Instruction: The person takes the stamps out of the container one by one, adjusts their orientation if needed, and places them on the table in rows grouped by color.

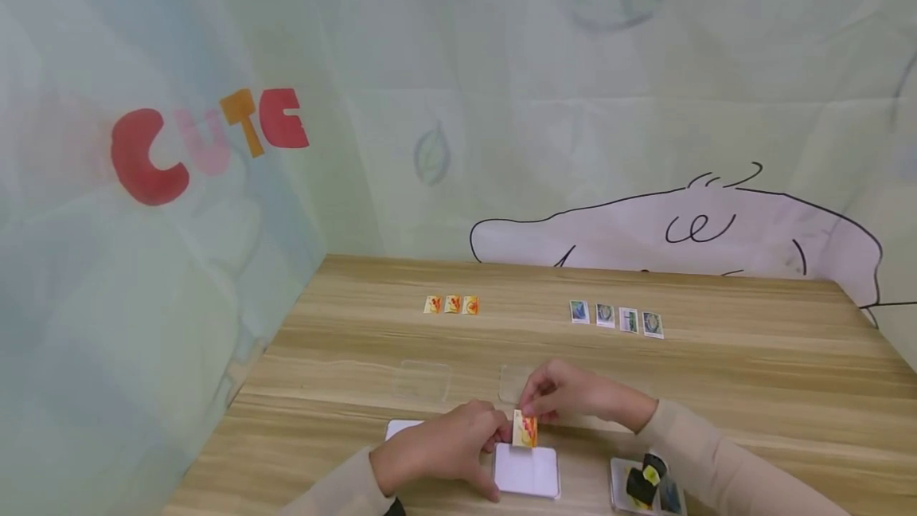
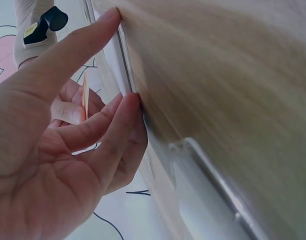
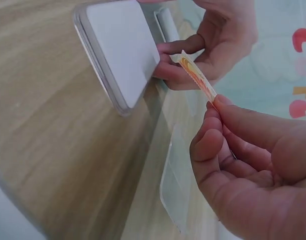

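My right hand (image 1: 566, 390) pinches an orange and yellow postage stamp (image 1: 525, 429) by its edge. In the right wrist view the stamp (image 3: 197, 76) is seen nearly edge-on, with a perforated border. It hangs over the far edge of a shallow box with a white inside (image 1: 526, 471). My left hand (image 1: 458, 444) holds this box at its left side, thumb toward the near corner and fingers toward the far one. The left wrist view shows thumb and fingertips right at the box's rim (image 2: 124, 55).
Three orange stamps (image 1: 452, 305) lie in a row at the back, with several bluish-green stamps (image 1: 605, 315) farther right. Two clear lids (image 1: 423, 381) lie behind the boxes. Another white box (image 1: 399, 427) is partly behind my left hand. A clear case (image 1: 622, 484) sits near my right forearm.
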Motion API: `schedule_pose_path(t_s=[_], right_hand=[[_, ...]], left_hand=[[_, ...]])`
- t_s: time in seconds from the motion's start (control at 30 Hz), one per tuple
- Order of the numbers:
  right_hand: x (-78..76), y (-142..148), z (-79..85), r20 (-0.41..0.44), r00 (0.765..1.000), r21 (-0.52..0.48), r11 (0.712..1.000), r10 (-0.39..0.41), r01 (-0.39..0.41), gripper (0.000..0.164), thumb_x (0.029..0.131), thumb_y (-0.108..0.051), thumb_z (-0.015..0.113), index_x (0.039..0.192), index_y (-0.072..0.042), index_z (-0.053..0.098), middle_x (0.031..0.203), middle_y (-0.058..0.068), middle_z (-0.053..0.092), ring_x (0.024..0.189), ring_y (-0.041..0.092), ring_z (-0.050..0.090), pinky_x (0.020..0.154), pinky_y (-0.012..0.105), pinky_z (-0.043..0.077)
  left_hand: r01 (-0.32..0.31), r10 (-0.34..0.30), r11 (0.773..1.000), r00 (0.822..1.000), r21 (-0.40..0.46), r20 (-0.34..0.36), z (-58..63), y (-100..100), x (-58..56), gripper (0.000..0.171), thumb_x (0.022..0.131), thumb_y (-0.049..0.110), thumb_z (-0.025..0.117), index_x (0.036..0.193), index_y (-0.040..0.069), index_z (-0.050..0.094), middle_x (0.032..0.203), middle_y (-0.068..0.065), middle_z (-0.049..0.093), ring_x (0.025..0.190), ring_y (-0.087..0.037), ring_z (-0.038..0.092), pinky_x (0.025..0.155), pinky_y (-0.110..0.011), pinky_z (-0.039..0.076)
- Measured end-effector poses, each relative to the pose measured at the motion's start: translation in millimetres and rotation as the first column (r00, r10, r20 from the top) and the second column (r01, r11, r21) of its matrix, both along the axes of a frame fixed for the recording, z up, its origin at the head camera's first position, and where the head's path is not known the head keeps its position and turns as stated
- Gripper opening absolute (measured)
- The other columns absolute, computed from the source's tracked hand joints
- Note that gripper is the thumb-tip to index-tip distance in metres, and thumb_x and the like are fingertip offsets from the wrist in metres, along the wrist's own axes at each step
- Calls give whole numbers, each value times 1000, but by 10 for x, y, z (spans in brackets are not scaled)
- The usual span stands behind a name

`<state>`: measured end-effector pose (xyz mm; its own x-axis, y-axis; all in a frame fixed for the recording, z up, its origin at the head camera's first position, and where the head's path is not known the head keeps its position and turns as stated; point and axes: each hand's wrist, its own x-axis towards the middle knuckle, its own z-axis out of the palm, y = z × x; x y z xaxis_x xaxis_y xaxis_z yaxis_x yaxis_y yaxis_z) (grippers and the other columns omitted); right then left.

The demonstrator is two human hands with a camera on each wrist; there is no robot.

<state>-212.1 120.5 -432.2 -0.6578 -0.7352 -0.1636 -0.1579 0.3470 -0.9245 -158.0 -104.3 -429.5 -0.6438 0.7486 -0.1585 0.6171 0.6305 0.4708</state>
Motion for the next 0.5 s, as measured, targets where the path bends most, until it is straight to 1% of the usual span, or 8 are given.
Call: schedule_pose_path(t_s=[0.13, 0.23, 0.37, 0.5], right_hand=[[-40, 19, 9, 13, 1000, -18, 1000, -7, 7, 9, 95, -4, 66, 94, 2, 73, 78, 3, 67, 61, 11, 52, 57, 22, 44], [-81, 35, 15, -12, 1000, -22, 1000, -9, 9, 9, 94, -4, 66, 94, 3, 73, 78, 3, 68, 60, 11, 53, 56, 22, 45], [-131, 54, 24, -34, 999, -6, 1000, -20, 20, 9, 94, -4, 66, 95, 1, 73, 79, 3, 68, 61, 10, 54, 57, 22, 47], [-176, 66, 11, -3, 999, -5, 999, -38, 38, 8, 94, -4, 66, 94, 1, 73, 80, 4, 69, 64, 12, 54, 59, 23, 47]], left_hand=[[3, -3, 1000, 1000, 8, -8, -5, 1, 1, 47, 65, 28, 95, 96, 11, 64, 79, 12, 49, 74, 2, 43, 67, -13, 41], [6, -5, 1000, 1000, 10, -18, -10, 1, 0, 48, 65, 28, 95, 97, 10, 64, 79, 12, 49, 74, 2, 44, 67, -13, 41], [5, -5, 1000, 1000, 4, -19, -23, -2, -4, 49, 66, 30, 95, 99, 9, 65, 80, 12, 49, 73, 3, 44, 67, -12, 41], [1, -1, 1000, 1000, -1, -11, -29, -3, -9, 48, 66, 30, 95, 99, 10, 65, 80, 12, 49, 73, 3, 44, 67, -13, 41]])
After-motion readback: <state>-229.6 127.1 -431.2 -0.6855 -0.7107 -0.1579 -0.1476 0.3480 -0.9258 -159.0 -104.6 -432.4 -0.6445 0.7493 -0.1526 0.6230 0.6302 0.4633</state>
